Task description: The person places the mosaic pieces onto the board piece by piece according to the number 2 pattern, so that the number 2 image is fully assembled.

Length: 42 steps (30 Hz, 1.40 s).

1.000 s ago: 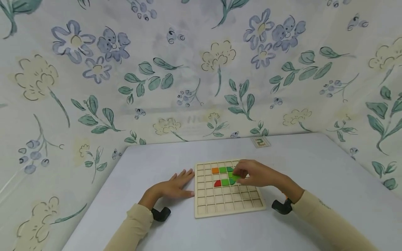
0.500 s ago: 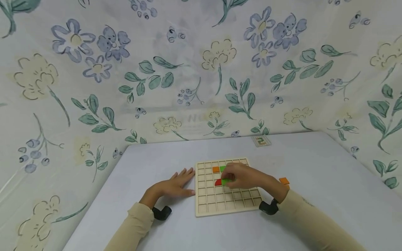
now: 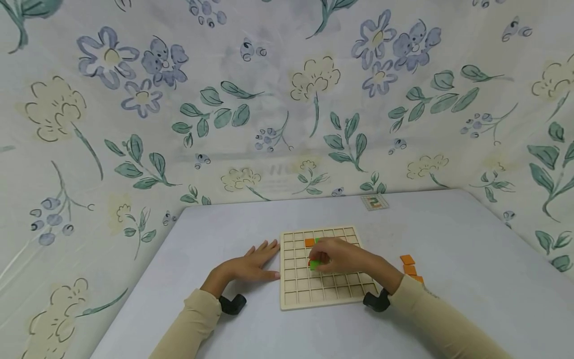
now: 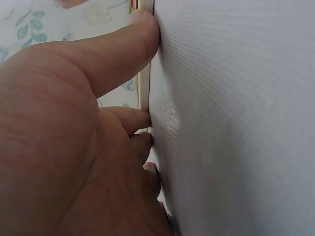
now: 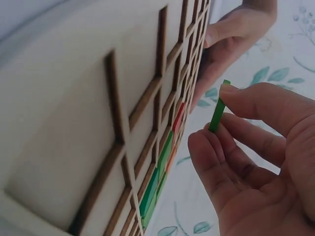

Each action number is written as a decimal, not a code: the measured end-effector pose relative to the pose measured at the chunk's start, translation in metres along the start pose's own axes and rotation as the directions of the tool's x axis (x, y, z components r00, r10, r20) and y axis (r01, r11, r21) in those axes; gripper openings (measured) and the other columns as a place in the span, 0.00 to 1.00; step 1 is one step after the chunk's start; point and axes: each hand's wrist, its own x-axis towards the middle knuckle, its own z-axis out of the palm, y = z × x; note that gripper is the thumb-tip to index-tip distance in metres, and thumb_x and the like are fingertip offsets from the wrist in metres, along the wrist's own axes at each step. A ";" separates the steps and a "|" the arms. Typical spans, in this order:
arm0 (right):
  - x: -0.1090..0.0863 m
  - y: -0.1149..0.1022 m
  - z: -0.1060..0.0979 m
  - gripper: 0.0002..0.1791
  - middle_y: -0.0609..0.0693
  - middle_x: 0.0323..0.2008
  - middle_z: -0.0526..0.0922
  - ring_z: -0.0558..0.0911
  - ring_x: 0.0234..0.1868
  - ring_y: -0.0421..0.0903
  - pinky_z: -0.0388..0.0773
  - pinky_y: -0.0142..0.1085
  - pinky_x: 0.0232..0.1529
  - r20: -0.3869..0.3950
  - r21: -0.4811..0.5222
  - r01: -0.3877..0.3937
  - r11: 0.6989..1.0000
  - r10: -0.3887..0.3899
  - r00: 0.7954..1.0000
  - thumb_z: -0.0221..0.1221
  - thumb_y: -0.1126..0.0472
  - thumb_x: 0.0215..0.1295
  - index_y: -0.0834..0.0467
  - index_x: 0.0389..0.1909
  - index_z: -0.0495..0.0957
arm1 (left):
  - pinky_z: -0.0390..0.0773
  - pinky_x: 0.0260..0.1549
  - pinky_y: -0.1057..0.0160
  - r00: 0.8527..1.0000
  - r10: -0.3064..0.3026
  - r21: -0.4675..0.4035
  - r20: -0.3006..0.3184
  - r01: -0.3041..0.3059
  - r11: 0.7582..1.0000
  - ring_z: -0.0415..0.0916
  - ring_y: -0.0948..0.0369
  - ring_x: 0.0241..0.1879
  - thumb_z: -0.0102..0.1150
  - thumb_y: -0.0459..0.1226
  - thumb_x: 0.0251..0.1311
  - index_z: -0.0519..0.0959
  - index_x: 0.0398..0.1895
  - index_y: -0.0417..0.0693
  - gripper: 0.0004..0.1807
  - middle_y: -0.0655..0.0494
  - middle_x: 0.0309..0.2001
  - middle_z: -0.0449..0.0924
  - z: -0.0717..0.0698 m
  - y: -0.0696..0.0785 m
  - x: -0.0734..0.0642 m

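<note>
A green tile (image 3: pixel 315 265) is in the right hand (image 3: pixel 338 255), pinched between the thumb and fingertips, which are closed in to the tile's own width. The right wrist view shows the tile edge-on and apart from the wooden board (image 3: pixel 314 297); from the head view it is over the left half of the grid and covers part of a red piece (image 5: pixel 179 117). That piece sits in a cell of the board, with a flat green square (image 5: pixel 166 145) and a dark green piece (image 5: pixel 149 194) also set in the grid. Farther up the board lies an orange square (image 3: pixel 309 243), a sliver of green just beside it. The left hand (image 3: pixel 248 266) lies flat on the white table (image 3: pixel 224 219), fingers spread and holding nothing, its thumb tip touching the board's left edge. To the right of the board, three loose orange tiles (image 3: pixel 409 269) form a short slanting line, the nearest partly hidden by the sleeve (image 3: pixel 444 319). A small patterned card (image 3: pixel 374 202) lies near the table's far edge, before a flowered sheet (image 3: pixel 278 75).
</note>
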 end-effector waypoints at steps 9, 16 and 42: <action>0.000 0.001 0.008 0.06 0.41 0.34 0.78 0.75 0.34 0.35 0.77 0.26 0.37 0.003 -0.013 -0.016 1.000 0.016 1.000 0.68 0.63 0.62 0.55 0.40 0.84 | 0.30 0.77 0.41 1.000 0.004 0.007 0.000 -0.004 1.000 0.28 0.47 0.81 0.57 0.56 0.66 0.45 0.81 0.45 0.50 0.48 0.82 0.39 -0.002 0.002 -0.001; 0.000 -0.003 0.008 0.06 0.40 0.33 0.77 0.74 0.33 0.36 0.76 0.26 0.35 0.001 -0.036 -0.055 0.998 0.055 0.998 0.67 0.62 0.62 0.55 0.40 0.85 | 0.30 0.77 0.41 1.000 0.002 0.018 0.001 -0.002 1.000 0.28 0.47 0.81 0.57 0.56 0.67 0.45 0.81 0.46 0.50 0.49 0.82 0.39 -0.005 0.003 0.000; -0.001 0.002 0.019 0.05 0.40 0.31 0.77 0.73 0.31 0.33 0.77 0.24 0.34 -0.019 -0.036 -0.013 0.999 0.012 1.000 0.66 0.68 0.62 0.54 0.32 0.86 | 0.31 0.77 0.41 1.000 -0.020 0.009 -0.007 0.020 1.000 0.29 0.48 0.81 0.58 0.57 0.66 0.46 0.81 0.47 0.50 0.49 0.82 0.40 0.001 0.004 -0.002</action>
